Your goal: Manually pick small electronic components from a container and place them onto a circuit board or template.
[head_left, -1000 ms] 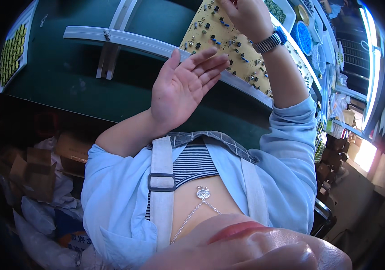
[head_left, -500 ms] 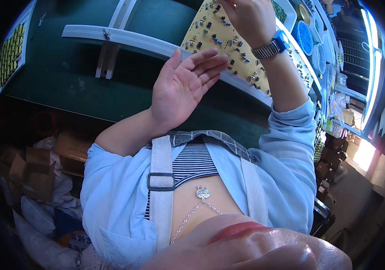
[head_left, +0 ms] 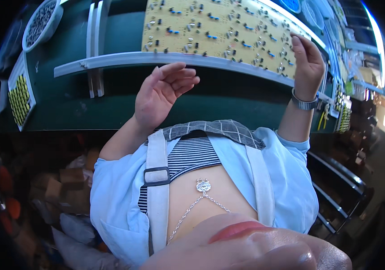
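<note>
I am holding my left hand (head_left: 158, 96) open above the green surface (head_left: 228, 102), just on the near side of the long pale rail (head_left: 120, 59); its fingers are curving loosely, its palm is facing toward my right, and it is gripping nothing. My right hand (head_left: 310, 67), with a banded watch (head_left: 305, 104) circling its wrist, is hanging over the right end of the yellow circuit board (head_left: 221, 44). There I am drawing my thumb and fingertips close together, but I cannot tell whether they are pinching a small part or touching the board.

The board is lying along the far side of the rail, right of the surface's middle, and is bearing rows of black, blue and silvery components. A pair of pale crossbars (head_left: 94, 45) is running under the rail, left of the board. Toward the surface's far left corner a white bowl (head_left: 56, 22) is holding grey bits; nearer, by the left edge, a white tray (head_left: 30, 87) is holding rows of yellow-and-black pieces (head_left: 19, 100).
</note>
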`<state>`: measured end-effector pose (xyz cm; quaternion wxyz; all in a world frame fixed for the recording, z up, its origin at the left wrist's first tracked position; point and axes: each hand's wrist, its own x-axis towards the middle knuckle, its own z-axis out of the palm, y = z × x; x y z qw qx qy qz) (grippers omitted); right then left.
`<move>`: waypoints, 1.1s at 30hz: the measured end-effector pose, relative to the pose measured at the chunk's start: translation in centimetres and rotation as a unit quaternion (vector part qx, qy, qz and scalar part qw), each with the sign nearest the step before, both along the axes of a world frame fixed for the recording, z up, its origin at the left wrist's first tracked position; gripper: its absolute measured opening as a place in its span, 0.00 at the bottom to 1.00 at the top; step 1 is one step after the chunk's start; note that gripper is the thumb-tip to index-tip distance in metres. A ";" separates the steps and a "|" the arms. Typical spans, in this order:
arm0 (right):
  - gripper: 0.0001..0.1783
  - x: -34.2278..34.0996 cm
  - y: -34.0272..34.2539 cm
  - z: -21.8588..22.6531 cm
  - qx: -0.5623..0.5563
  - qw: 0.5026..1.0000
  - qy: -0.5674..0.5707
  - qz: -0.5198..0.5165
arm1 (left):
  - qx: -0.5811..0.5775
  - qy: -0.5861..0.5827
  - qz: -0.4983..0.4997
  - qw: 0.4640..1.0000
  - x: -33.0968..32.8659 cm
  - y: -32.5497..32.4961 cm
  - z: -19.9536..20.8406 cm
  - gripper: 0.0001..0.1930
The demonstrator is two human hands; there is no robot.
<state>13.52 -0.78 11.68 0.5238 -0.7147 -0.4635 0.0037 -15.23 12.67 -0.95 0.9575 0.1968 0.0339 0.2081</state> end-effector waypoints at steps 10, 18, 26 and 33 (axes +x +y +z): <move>0.12 9.7 -9.9 -0.1 0.111 0.976 0.143 -0.118 | 0.348 0.180 -0.010 0.920 1.1 -3.5 0.7 0.09; 0.09 24.2 -5.8 -0.4 -0.022 0.988 0.104 -0.108 | 0.604 0.362 0.120 0.700 -1.3 -6.0 -0.8 0.03; 0.09 36.9 1.0 -2.7 -0.131 0.846 0.449 0.258 | 0.773 0.293 0.247 0.506 -0.5 -6.9 -1.9 0.04; 0.12 31.0 7.6 -2.1 -0.218 0.947 0.232 0.050 | 0.770 0.302 0.244 0.506 -1.4 -7.3 -1.4 0.05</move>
